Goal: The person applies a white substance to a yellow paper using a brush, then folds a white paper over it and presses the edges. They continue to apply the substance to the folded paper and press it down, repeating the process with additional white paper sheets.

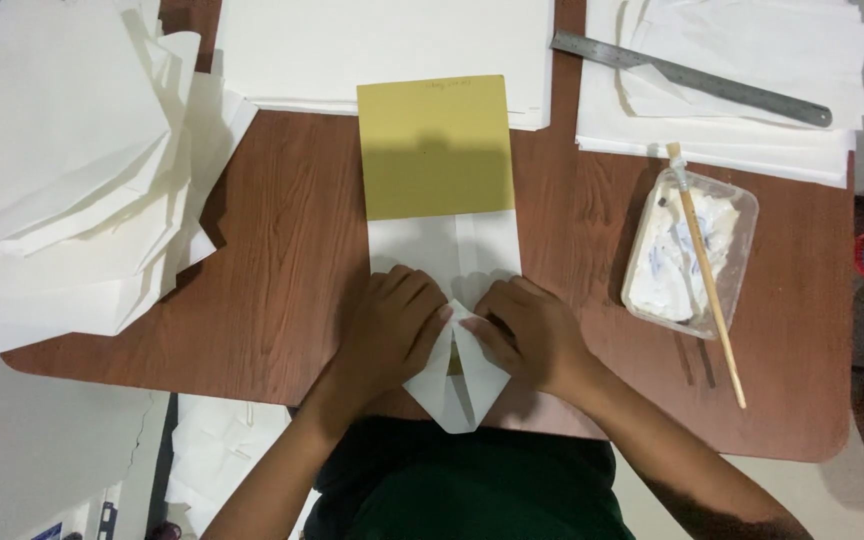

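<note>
White paper lies folded to a point at the near table edge, between your 2 hands. Your left hand presses flat on its left flap; your right hand pinches the right flap. A yellow card rests on it just beyond your fingers.

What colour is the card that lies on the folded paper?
The card is mustard yellow, plain; the head view shows it best.
</note>
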